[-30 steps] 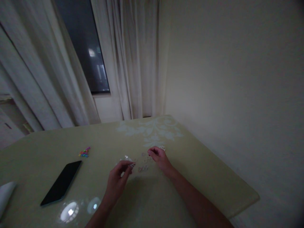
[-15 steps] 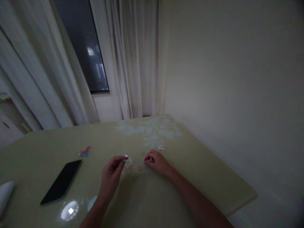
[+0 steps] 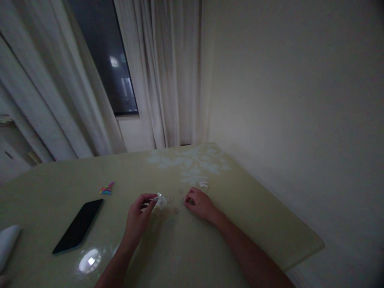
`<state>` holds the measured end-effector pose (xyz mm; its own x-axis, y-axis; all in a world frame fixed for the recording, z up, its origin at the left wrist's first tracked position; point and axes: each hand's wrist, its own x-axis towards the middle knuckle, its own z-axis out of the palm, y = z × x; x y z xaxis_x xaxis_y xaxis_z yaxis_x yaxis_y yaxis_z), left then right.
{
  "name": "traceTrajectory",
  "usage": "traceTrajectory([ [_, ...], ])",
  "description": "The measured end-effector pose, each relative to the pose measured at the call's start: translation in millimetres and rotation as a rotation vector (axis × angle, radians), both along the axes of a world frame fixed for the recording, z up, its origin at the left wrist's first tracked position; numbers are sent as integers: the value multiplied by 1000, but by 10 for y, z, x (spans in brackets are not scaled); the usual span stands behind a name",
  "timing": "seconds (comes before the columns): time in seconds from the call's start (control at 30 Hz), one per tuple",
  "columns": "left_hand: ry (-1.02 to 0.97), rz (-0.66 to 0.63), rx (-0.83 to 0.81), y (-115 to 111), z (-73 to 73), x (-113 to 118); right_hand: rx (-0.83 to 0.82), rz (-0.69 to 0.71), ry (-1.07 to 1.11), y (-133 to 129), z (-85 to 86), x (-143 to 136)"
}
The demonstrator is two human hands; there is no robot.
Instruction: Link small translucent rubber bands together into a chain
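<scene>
My left hand (image 3: 138,215) pinches a small clear plastic bag (image 3: 162,201) between thumb and fingers, just above the table. Beside the bag lie several small pale rings, among them a pinkish ring (image 3: 176,210); they are faint and hard to make out. To their right, my right hand (image 3: 201,205) rests low at the tabletop with thumb and forefinger closed together. Whatever sits between those fingertips is too small to tell. A few small white pieces (image 3: 203,184) lie just beyond the right hand.
A black phone (image 3: 78,227) lies to the left on the greenish table (image 3: 240,240). Behind it is a little pile of bright coloured pieces (image 3: 107,189). Part of a white object (image 3: 9,242) shows at the left edge. A wall (image 3: 294,120) borders the table's right side.
My left hand has shifted slightly left with the bag. The right hand has moved a little to the right, its fingers still closed. Fewer rings show under the bag.
</scene>
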<state>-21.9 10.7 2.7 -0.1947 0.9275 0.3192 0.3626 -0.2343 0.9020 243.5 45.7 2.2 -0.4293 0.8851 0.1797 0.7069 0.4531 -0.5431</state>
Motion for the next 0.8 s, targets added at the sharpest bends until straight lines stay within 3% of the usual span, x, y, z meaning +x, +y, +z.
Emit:
traceTrajectory([
  [0.1, 175, 77, 23, 73, -115, -71, 33, 65, 1, -55, -2, -72],
  [0.23, 269, 49, 49, 122, -211, -116, 101, 195, -28, -173, -19, -183],
  [0.43, 95, -70, 18, 134, -226, -106, 147, 329, -71, -241, -62, -233],
  [0.6, 3, -105, -26, 79, -201, -93, 63, 161, 199, -129, -29, -125],
  [0.8, 38, 73, -31, -35, -43, -92, 69, -159, 453, 21, 8, 51],
])
